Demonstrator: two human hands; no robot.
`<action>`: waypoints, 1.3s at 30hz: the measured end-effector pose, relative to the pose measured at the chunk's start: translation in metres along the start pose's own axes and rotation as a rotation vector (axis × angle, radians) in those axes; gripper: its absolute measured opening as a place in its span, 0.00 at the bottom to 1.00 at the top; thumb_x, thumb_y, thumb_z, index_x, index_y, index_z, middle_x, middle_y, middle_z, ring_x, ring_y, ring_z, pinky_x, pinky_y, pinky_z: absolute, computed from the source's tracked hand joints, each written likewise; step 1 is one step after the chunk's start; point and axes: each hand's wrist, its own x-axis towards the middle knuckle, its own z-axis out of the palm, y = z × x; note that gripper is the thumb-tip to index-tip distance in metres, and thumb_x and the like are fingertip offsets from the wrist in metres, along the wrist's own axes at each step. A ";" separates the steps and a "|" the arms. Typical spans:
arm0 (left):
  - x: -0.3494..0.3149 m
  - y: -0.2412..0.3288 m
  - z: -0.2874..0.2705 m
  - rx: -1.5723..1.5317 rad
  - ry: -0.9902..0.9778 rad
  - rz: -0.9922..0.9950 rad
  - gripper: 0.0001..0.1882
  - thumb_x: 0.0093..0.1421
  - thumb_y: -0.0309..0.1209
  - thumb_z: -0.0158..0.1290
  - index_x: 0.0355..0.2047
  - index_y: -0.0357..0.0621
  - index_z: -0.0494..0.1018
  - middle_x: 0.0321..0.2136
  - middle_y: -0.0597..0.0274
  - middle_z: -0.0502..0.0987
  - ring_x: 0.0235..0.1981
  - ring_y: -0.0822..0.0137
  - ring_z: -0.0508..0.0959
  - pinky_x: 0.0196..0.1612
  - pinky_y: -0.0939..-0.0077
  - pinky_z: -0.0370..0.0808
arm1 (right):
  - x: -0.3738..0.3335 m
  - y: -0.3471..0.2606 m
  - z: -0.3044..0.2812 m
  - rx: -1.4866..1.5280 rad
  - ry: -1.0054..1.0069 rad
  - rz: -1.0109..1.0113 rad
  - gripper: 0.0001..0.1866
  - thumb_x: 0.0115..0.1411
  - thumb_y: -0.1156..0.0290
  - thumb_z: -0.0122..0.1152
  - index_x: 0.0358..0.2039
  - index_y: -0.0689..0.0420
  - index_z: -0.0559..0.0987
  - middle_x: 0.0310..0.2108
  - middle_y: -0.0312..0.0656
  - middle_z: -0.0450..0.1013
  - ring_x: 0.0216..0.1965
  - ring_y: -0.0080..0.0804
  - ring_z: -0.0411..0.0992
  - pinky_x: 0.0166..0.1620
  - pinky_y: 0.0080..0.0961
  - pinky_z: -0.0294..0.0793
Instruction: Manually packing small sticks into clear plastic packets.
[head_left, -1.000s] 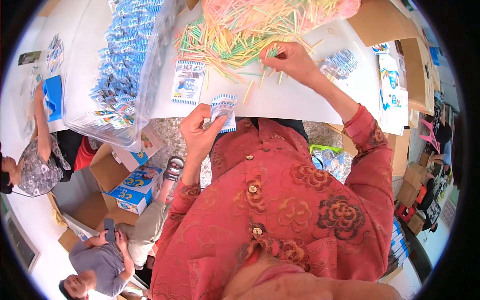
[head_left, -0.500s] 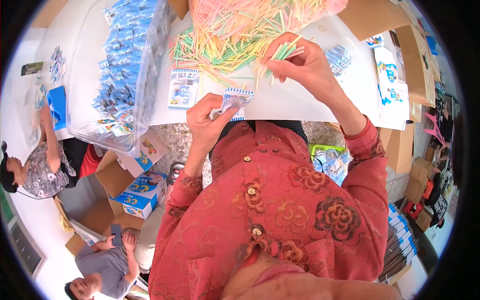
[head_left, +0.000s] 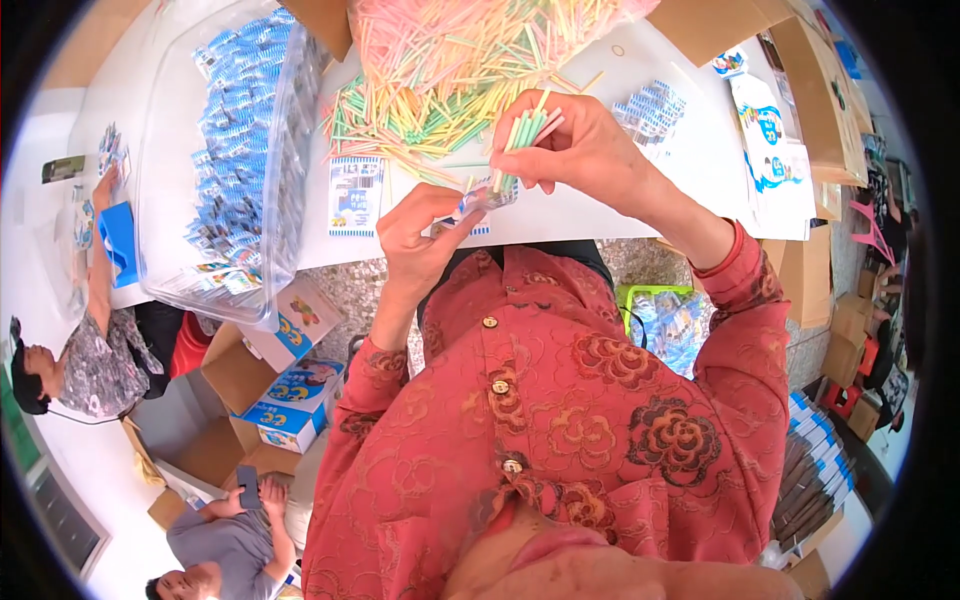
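Observation:
My left hand (head_left: 418,232) pinches a small blue-and-white striped packet (head_left: 482,200) above the table's near edge. In my right hand (head_left: 570,150) is a bunch of thin pastel sticks (head_left: 525,132), green, pink and pale yellow. Their lower ends meet the top of the packet; how far they reach inside is hidden. Beyond my hands lies a loose pile of the same sticks (head_left: 430,120). A flat packet (head_left: 355,195) rests left of my left hand, and several more packets (head_left: 650,112) lie right of my right hand.
A clear plastic tub (head_left: 160,180) full of filled packets stands at the left. Behind the pile is a bag of pink sticks (head_left: 480,35). Cardboard boxes (head_left: 825,100) edge the right side. Two people sit at the left, one reaching over the table (head_left: 310,225), one holding a phone (head_left: 247,487).
My right hand has come down and left, bringing the sticks from above the table to the packet's mouth. The person at the far left has reached farther up the table.

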 end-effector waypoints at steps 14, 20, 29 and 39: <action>0.002 -0.002 0.009 -0.053 0.049 -0.138 0.07 0.46 0.17 0.60 0.28 0.36 0.76 0.27 0.59 0.79 0.29 0.69 0.78 0.33 0.78 0.73 | -0.002 -0.010 0.016 -0.539 0.076 -0.218 0.06 0.55 0.78 0.61 0.34 0.59 0.75 0.30 0.33 0.74 0.29 0.17 0.71 0.32 0.16 0.74; 0.008 -0.002 0.009 -0.048 0.055 -0.067 0.08 0.47 0.16 0.60 0.28 0.36 0.77 0.27 0.59 0.79 0.29 0.70 0.78 0.33 0.78 0.73 | 0.003 -0.016 0.014 -0.496 0.036 -0.192 0.05 0.56 0.76 0.59 0.34 0.60 0.76 0.29 0.33 0.73 0.28 0.17 0.70 0.31 0.16 0.72; 0.018 -0.006 0.017 -0.187 0.065 -0.175 0.06 0.50 0.18 0.59 0.30 0.34 0.76 0.27 0.62 0.78 0.28 0.75 0.75 0.33 0.82 0.71 | 0.020 -0.017 0.000 -0.548 0.030 -0.230 0.13 0.65 0.67 0.49 0.43 0.60 0.77 0.32 0.37 0.72 0.31 0.22 0.68 0.35 0.20 0.67; 0.025 -0.019 0.016 -0.247 0.135 -0.181 0.07 0.50 0.19 0.60 0.31 0.34 0.76 0.27 0.63 0.77 0.28 0.75 0.74 0.33 0.82 0.70 | 0.037 0.005 0.006 -0.840 -0.015 -0.489 0.17 0.65 0.64 0.46 0.49 0.61 0.73 0.48 0.47 0.69 0.51 0.42 0.65 0.54 0.33 0.63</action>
